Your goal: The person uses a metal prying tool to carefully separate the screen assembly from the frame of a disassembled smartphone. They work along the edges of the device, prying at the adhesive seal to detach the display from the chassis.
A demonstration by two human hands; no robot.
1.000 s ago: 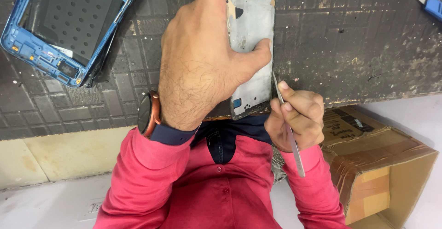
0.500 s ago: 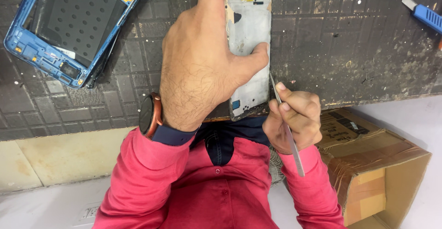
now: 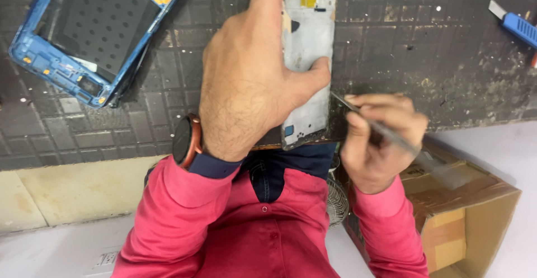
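A phone frame is pressed flat and poked at its side with a thin tool.

The grey phone frame point(image 3: 309, 48) is laid on the dark worktop point(image 3: 425, 60) near its front edge. It is pinned down by the open left hand point(image 3: 246, 82). A thin metal tool point(image 3: 372, 122) is pinched in the closed right hand point(image 3: 377, 138), its tip at the frame's right side. A blue phone shell point(image 3: 84, 32) is seen far left.

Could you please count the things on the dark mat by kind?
Phone frames: 2, the blue frame and the grey frame under the left hand
Blue knife: 1
Metal tool in the right hand: 1
Total: 4
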